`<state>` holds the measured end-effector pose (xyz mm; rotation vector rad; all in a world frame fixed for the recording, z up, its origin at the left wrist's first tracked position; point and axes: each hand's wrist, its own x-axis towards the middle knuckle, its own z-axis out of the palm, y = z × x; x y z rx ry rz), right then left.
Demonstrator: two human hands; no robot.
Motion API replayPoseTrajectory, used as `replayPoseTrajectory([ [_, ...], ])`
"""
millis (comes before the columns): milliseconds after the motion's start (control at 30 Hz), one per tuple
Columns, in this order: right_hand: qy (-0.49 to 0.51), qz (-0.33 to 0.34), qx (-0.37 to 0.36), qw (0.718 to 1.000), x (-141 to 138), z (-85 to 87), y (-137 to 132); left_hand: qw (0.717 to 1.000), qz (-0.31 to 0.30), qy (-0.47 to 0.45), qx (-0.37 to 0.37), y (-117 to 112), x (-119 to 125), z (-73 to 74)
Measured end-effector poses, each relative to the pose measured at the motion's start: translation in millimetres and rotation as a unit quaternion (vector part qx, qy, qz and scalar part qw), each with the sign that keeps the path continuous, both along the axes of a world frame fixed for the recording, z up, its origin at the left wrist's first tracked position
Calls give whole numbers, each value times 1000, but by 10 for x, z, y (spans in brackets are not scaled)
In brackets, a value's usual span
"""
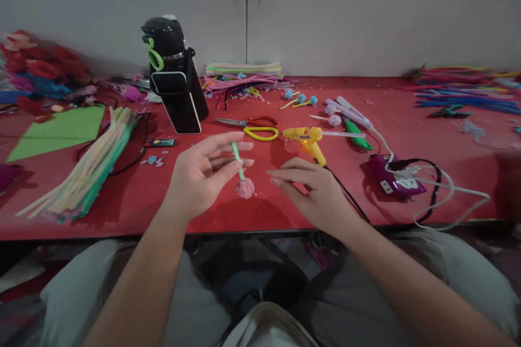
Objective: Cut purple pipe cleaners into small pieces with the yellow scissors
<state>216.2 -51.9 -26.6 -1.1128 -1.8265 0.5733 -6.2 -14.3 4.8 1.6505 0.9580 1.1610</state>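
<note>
Between the thumb and fingers of my left hand (205, 173) is the green stem (238, 161) of a small craft flower. Its fluffy pink head (245, 188) points down, just above the red table. To the right, apart from the flower, is my right hand (311, 190), thumb and index fingertips drawn together. Whatever sits in that pinch, if anything, is too small to make out. Behind my right hand stands a yellow glue gun (307, 141) with a glue stick (344, 134) in its back. Scissors (260, 131) with red and yellow handles lie beyond my left fingertips.
A black bottle (165, 38) and a phone (179, 103) stand at the back left. Bundled pipe cleaners (87, 165) lie left, more (468, 92) at far right. A purple power strip (394, 179) with cables is on the right. Small blue flowers (301, 98) lie behind the glue gun.
</note>
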Motion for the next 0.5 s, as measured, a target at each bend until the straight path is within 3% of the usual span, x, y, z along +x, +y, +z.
replayPoseTrajectory([
  [100, -19, 6, 15, 1000, -20, 39, -36, 1000, -8, 3, -8, -6, 31, -18],
  [233, -30, -42, -8, 999, -34, 61, -56, 1000, -16, 5, -13, -14, 65, -30],
  [500, -70, -67, 9, 995, -37, 12, -34, 1000, -25, 3, -11, -28, 104, -64],
])
